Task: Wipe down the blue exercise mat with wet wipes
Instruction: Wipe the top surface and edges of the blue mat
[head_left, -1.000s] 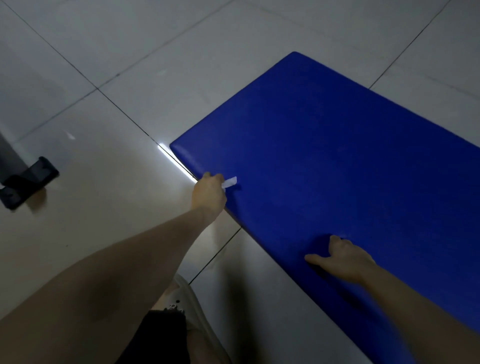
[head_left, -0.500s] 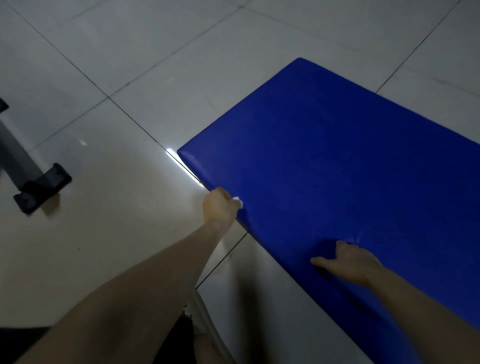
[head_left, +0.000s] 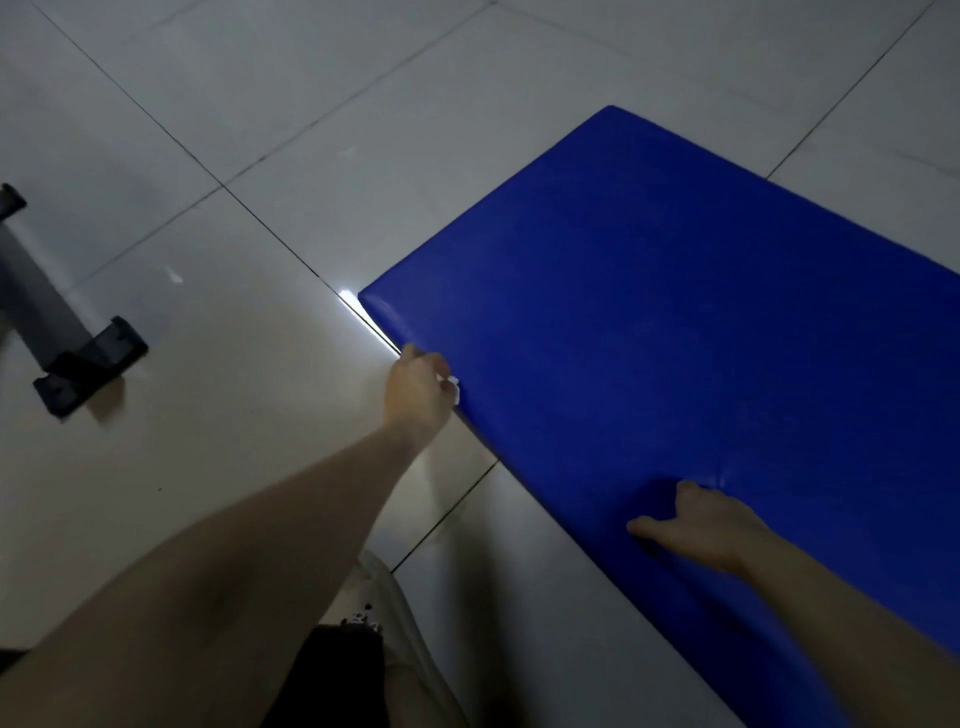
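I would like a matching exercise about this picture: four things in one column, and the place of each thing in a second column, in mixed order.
Things
1. left hand
2. right hand
3. wet wipe
4. black equipment foot

Places
A. on the floor tiles, far left, apart from the blue exercise mat
B. resting on the mat's top, where it dents
C. at the mat's near edge, close to a corner, gripping something white
D. peeking out of a hand, against the mat's edge

Pairs: 1-C, 2-B, 3-D, 4-A
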